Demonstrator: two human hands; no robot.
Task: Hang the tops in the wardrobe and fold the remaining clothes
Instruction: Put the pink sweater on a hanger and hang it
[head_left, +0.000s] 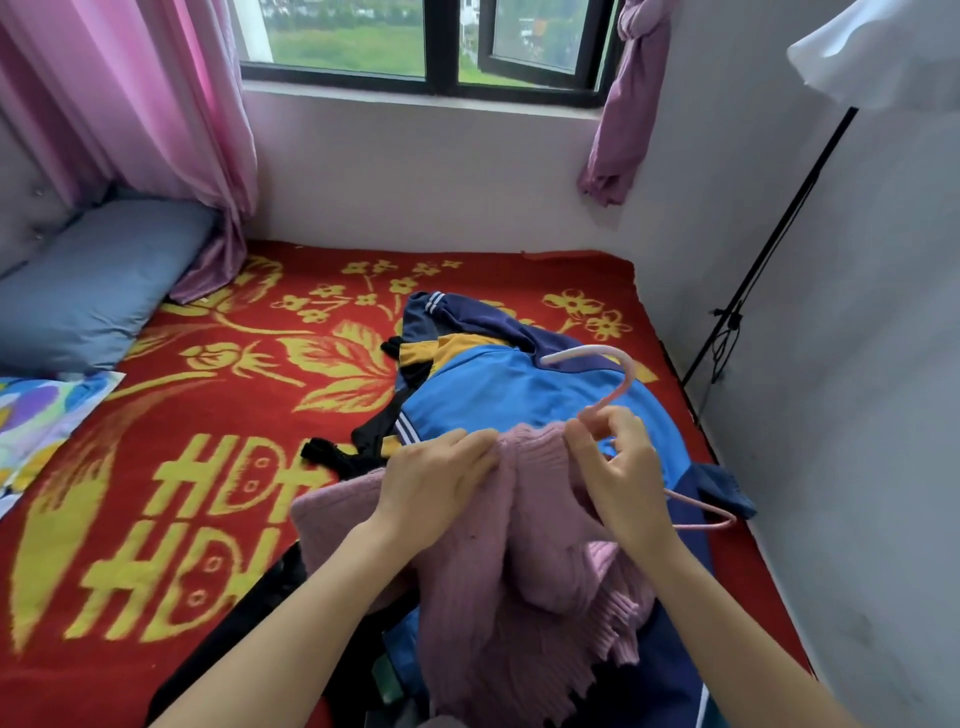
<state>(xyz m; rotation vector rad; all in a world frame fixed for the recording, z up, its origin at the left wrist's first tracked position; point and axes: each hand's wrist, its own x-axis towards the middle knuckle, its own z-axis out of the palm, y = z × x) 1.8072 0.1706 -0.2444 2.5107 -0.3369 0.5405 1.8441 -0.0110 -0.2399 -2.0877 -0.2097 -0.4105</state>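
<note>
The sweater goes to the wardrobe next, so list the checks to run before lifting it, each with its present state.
1. Right hand pinches the hanger below its hook: ok.
2. Left hand holds the sweater at its collar: ok.
3. Hook out through the collar: ok.
4. Both hanger ends under the sweater's shoulders: not ok, the right end sticks out bare.
5. Sweater free of the jacket beneath: cannot tell.

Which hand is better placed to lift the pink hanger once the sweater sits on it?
Right, probably. The right hand pinches the pink hanger just below its hook. The left hand holds only the collar of the pink sweater, so it would need to let go first.
</note>
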